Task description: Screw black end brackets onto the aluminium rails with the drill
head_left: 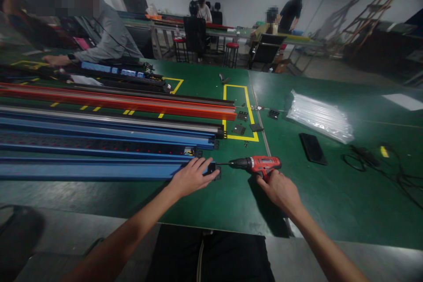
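Observation:
My right hand [282, 188] is closed around the handle of a red and black cordless drill [266, 163]. Its long bit points left and reaches the black end cap [212, 168] on the nearest blue rail [99, 171]. Across that end lies my left hand [192, 177], fingers over the top and thumb along the near side, gripping the rail. Just behind it, another blue rail with a dark inset strip [132, 146] shows some wiring at its end. The contact between bit and screw is too small to make out.
Orange rails [185, 108] lie farther back. Small black end caps [239, 129] sit by a yellow taped rectangle. To the right are a black phone-like slab [313, 148], a clear plastic-wrapped bundle [319, 116] and cables [370, 158]. A co-worker's sleeve [115, 35] leans in at left.

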Tool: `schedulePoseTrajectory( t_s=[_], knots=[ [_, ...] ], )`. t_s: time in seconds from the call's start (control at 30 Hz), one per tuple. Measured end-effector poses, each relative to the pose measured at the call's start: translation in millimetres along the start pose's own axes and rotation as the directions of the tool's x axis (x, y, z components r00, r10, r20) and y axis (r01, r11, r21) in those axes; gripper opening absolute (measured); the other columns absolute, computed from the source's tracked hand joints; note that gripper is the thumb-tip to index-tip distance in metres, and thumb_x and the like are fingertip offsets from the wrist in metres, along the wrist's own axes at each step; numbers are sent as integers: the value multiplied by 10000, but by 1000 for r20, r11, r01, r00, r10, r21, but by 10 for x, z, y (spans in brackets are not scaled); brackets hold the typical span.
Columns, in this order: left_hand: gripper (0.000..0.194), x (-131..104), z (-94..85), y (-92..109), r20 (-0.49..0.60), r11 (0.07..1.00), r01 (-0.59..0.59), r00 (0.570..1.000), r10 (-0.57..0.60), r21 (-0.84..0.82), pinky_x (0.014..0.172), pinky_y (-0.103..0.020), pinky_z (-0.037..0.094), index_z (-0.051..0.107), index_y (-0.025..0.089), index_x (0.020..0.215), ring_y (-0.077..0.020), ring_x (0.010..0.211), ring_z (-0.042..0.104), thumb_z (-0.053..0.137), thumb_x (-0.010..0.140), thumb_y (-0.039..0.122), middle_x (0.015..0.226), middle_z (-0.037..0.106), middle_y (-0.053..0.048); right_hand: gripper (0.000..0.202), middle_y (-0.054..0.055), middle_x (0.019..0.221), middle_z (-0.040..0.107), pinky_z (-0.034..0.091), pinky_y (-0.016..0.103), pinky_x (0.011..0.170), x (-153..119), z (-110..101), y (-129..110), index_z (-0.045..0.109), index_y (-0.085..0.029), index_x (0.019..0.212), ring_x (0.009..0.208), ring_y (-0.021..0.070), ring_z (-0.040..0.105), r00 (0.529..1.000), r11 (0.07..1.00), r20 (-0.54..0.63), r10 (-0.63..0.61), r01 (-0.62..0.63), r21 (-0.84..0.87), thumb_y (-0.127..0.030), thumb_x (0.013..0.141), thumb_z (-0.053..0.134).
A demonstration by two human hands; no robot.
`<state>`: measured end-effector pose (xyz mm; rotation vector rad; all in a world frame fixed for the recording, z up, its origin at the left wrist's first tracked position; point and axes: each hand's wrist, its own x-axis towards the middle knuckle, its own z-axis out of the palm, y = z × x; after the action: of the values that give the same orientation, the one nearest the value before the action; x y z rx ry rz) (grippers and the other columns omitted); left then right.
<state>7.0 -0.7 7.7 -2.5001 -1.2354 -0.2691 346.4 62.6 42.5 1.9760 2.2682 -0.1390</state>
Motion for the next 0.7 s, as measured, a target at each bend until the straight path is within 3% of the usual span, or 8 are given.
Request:
schedulePoseTrajectory(
  t_s=[0.23,0.7],
  knots=[
    [442,-7,8,-3,31,999,9,999,-8,-38,1048,-497,436,505,332,1444,-310,1251,592,590,1011,359,1461,559,-168,500,201,947,741,515,375,739,6,14,19,625,-120,996,867,320,751,1000,999,11,-15,15,-29,-584,1008,439],
    [462,5,-15,-5,6,1000,4,1000,-4,0,1002,-493,506,516,325,1422,-306,1222,615,634,979,373,1422,586,-163,516,212,950,732,505,368,728,-7,-28,1,641,-92,1019,859,314,745,998,998,43,-34,36,-50,-556,1030,416]
  ],
)
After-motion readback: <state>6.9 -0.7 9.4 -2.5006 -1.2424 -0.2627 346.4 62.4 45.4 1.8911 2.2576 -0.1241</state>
